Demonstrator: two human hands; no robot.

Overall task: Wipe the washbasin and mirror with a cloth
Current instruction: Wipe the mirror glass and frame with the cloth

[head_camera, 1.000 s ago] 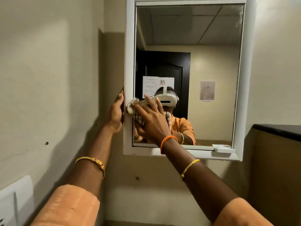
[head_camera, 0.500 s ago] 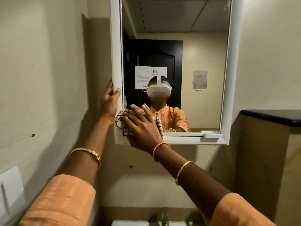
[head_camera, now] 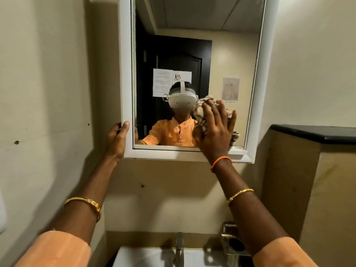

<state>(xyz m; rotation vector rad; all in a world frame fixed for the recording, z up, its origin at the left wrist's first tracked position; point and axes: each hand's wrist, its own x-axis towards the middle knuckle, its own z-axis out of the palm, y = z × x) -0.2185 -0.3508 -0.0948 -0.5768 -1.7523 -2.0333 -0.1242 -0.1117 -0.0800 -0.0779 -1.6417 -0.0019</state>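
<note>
Beige walls close in a narrow washroom corner, with a white-framed mirror (head_camera: 192,54) hung above a white washbasin (head_camera: 150,256) whose tap (head_camera: 179,245) stands at 6 o'clock. A dark-topped ledge (head_camera: 316,132) juts from the wall at 3 o'clock, and a shiny metal holder (head_camera: 231,241) sits beside the basin at 5 o'clock.

The left hand (head_camera: 117,138) curls around the mirror frame's lower left corner, thumb on the front face, fingers hidden behind the edge. The right hand (head_camera: 215,132) lies flat with fingers spread, pressing a checked cloth (head_camera: 202,112) against the glass at its lower right, roughly 4 o'clock on the mirror.

Half a second ago the cloth was at the glass's lower left corner, next to the left hand; it has since swept rightward across the pane. The left hand has slid lower on the frame, and the view now takes in the basin and tap.

Reflected in the glass, a dark door (head_camera: 173,54) carries paper notices (head_camera: 162,81); their print is too small to read.
</note>
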